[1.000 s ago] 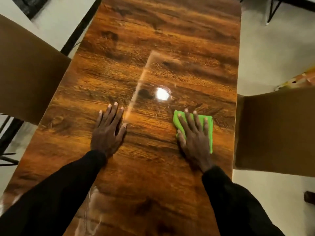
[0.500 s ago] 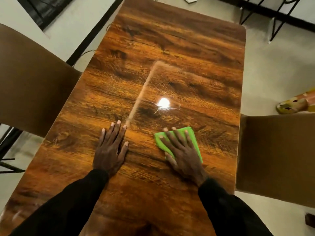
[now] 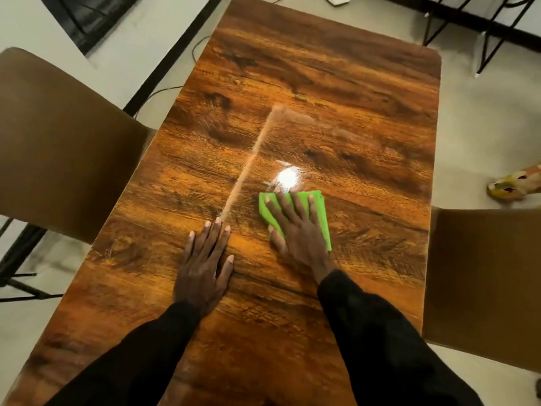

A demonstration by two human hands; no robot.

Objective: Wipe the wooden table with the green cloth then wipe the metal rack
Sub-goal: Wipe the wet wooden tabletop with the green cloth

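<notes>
Over the past second the right hand (image 3: 298,230) has slid the green cloth (image 3: 320,210) sideways across the wooden table (image 3: 322,83), so that hand and cloth now lie much closer to the left hand (image 3: 205,268) than before; the left hand has kept its place.

The right hand lies flat on the cloth with its fingers straight and spread, pressing it onto the tabletop rather than curling round it. The cloth is folded and shows as a green band beyond the fingertips and along the outer edge of the hand, with a corner peeking out by the thumb. Just ahead of those fingertips a bright spot of reflected light (image 3: 287,177) glares on the glossy wood.

The left hand is flat on bare wood, fingers straight and close together, just beside the right hand and slightly nearer the body. A pale streak (image 3: 248,168) runs away from its fingertips across the surface. Both arms wear black sleeves (image 3: 380,332).

Outward of the left hand a brown chair (image 3: 58,142) stands against the table edge; outward of the right hand stands another brown chair (image 3: 483,288). Beyond that chair a multicoloured object (image 3: 515,186) lies on the pale floor, too blurred to identify. Far ahead of the right hand, thin black metal legs (image 3: 483,39) rise from the floor.
</notes>
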